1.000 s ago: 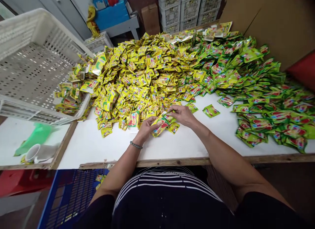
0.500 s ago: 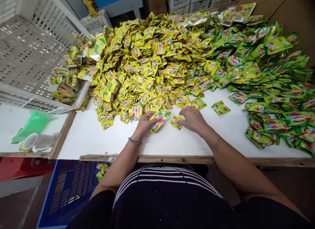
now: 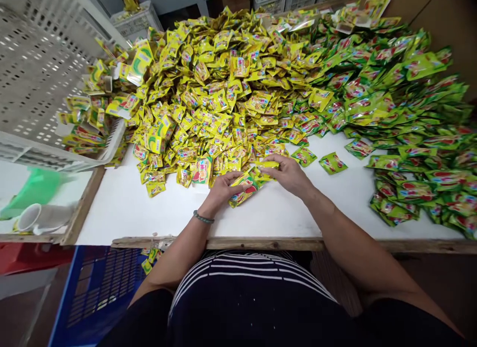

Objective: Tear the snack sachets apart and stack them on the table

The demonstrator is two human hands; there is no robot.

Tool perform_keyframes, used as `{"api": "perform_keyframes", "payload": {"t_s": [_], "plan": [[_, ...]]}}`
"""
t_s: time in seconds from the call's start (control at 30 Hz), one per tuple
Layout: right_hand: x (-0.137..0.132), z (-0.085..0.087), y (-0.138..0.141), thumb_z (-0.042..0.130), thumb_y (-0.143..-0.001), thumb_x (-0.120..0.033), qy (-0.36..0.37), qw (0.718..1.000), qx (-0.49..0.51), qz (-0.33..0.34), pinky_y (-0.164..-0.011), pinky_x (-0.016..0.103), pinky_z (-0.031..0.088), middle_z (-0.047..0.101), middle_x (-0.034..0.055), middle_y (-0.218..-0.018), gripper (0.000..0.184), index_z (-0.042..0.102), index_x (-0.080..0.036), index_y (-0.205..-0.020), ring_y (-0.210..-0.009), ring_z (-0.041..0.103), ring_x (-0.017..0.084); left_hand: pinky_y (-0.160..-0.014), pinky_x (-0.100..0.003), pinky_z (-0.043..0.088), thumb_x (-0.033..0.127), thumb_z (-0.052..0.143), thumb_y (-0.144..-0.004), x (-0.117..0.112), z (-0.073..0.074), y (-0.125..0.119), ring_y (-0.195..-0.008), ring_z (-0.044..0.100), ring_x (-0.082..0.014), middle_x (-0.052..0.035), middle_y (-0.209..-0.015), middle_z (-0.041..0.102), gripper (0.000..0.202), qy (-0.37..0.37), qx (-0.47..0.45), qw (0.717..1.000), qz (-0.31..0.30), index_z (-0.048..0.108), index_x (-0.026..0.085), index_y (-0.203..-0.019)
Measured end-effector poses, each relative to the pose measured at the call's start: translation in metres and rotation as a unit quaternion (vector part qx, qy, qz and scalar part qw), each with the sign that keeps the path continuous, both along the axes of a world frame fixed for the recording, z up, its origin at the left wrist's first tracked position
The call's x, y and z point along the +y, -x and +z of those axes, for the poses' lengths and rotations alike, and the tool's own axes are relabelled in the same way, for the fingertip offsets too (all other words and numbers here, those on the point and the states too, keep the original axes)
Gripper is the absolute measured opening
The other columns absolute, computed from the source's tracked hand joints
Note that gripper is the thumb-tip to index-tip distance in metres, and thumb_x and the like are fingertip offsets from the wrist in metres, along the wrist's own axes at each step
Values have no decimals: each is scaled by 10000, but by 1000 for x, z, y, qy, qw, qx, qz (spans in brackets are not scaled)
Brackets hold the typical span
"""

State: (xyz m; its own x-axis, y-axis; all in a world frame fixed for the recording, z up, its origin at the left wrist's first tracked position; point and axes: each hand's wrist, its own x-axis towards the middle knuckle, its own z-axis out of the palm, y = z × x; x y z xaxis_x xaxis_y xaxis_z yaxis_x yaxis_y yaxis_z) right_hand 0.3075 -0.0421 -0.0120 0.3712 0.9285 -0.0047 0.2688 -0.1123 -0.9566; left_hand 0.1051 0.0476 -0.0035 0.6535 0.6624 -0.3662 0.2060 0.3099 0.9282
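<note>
My left hand (image 3: 224,190) is closed on a small yellow-green printed box (image 3: 244,190) with a red fruit picture, held just above the white tabletop. A green packet seems to show at the box's upper end. Between thumb and fingers, my right hand (image 3: 292,175) pinches a yellow candy packet (image 3: 269,165) close to that end of the box. Whether packet and box touch I cannot tell. Another printed box (image 3: 202,170) stands at the near edge of the pile of yellow packets (image 3: 216,103), left of my hands.
Green packets (image 3: 421,143) are heaped to the right, and a loose green packet (image 3: 333,163) lies apart. A white crate (image 3: 48,78) with boxes leans at left. Beyond a wooden divider (image 3: 84,203) are a mug (image 3: 42,217) and a green bag (image 3: 35,190). Below is a blue crate (image 3: 97,292).
My right hand has picked up the yellow packet from the table and brought it left to the box. The box in my left hand has tilted and shifted slightly right.
</note>
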Motion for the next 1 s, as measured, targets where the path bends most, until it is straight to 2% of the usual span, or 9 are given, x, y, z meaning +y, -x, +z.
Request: {"api": "perform_keyframes", "payload": {"t_s": [0.1, 0.23, 0.4, 0.5, 0.6, 0.7, 0.83, 0.9, 1.0], "plan": [[1, 2, -1, 698, -699, -546, 15, 999, -11, 42, -639, 288, 421, 629, -1, -729, 360, 688, -204, -807, -670, 542, 154, -793, -301, 516, 326, 885, -535, -2, 2, -2, -764, 669, -151, -26, -905, 744, 488, 29, -17, 999, 8, 721, 158, -962], [0, 0, -4, 688, -694, -549, 9, 998, 43, 40, -611, 283, 409, 644, 6, -773, 392, 693, -201, -874, -653, 536, 149, -798, -301, 520, 309, 892, -522, -2, 3, -2, -753, 667, -144, -27, -910, 742, 485, 18, -21, 999, 22, 723, 152, -949], [3, -5, 2, 696, -711, -437, 1, 997, -53, 59, -691, 317, 425, 659, 22, -759, 228, 709, -210, -734, -710, 576, 175, -790, -295, 515, 326, 882, -545, -2, 3, -1, -743, 665, -143, -32, -880, 742, 475, -3, -5, 1000, -7, 731, 142, -956], [3, -9, 6, 712, -697, -384, 5, 996, -63, 59, -670, 318, 424, 645, 13, -736, 168, 707, -223, -746, -676, 564, 169, -764, -291, 514, 337, 887, -527, -3, 3, -2, -741, 669, -149, -41, -896, 746, 503, 6, 2, 1000, -15, 733, 139, -963], [2, -8, 9, 727, -683, -377, 15, 997, 18, 72, -595, 293, 423, 604, -18, -692, 269, 681, -237, -908, -610, 539, 149, -762, -286, 514, 326, 899, -497, -4, 4, -6, -735, 674, -144, -40, -905, 750, 529, 44, -1, 999, -21, 730, 140, -963], [1, -2, 10, 717, -692, -387, 0, 992, 113, 48, -590, 292, 453, 608, -23, -749, 427, 595, -246, -1076, -614, 562, 143, -765, -285, 519, 300, 909, -469, -7, 4, -11, -710, 677, -132, -24, -870, 750, 525, 74, -10, 997, 19, 724, 142, -934], [1, 4, 14, 713, -687, -345, -15, 996, 90, 3, -661, 326, 484, 629, -24, -727, 456, 553, -254, -1104, -637, 587, 159, -720, -284, 530, 272, 911, -468, -9, 5, -13, -664, 679, -137, -10, -774, 742, 500, 96, -20, 993, 68, 710, 139, -906], [1, 6, 17, 697, -696, -335, -13, 997, 77, 9, -677, 342, 491, 635, -24, -708, 438, 549, -257, -1102, -635, 593, 166, -699, -274, 533, 264, 912, -467, -9, 6, -13, -639, 676, -133, -2, -719, 734, 488, 104, -24, 991, 81, 705, 134, -889], [-1, 9, 16, 731, -655, -348, -6, 993, 120, 18, -679, 347, 511, 651, -22, -737, 508, 522, -258, -1108, -654, 608, 168, -694, -257, 535, 263, 916, -460, -7, 8, -11, -628, 674, -121, 2, -678, 728, 475, 111, -27, 988, 103, 705, 127, -863]]}}
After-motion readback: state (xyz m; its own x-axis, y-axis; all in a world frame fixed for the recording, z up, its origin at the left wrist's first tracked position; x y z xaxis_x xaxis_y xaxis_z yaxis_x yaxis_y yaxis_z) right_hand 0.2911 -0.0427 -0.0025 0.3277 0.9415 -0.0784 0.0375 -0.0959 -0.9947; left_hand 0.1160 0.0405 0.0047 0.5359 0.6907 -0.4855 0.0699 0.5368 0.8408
